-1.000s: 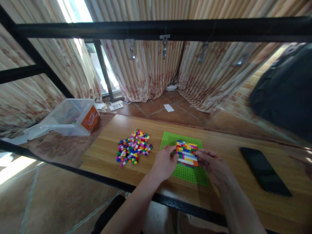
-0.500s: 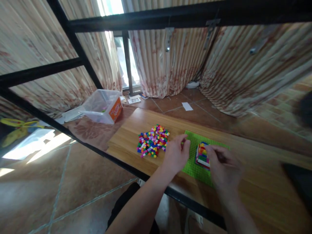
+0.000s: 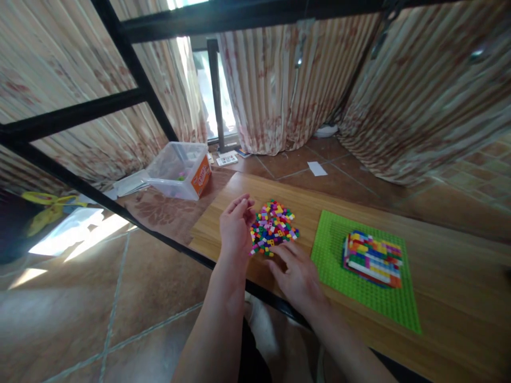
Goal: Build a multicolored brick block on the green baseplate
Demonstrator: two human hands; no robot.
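Note:
A loose pile of small coloured toy bricks [image 3: 275, 226] lies on the wooden table. At the pile's left side is my left hand [image 3: 235, 226], its fingers curled in; whatever they may hold is hidden. My right hand [image 3: 298, 274] reaches to the pile's near edge, thumb and fingers apart, with nothing visible between them. To the right, a green baseplate [image 3: 331, 239] carries a low rectangular block built of many-coloured bricks [image 3: 373, 258]. Neither hand touches the baseplate.
A clear plastic box [image 3: 171, 186] with an orange label stands on the floor beyond the table's left end. Black metal bars [image 3: 139, 96] cross in front of the curtains. A white paper [image 3: 317, 168] lies on the floor behind the wooden table [image 3: 451, 276].
Both hands have moved left, the right one from the brick block to the pile, the left one to the pile's far left side. The block is now uncovered. The view has shifted slightly.

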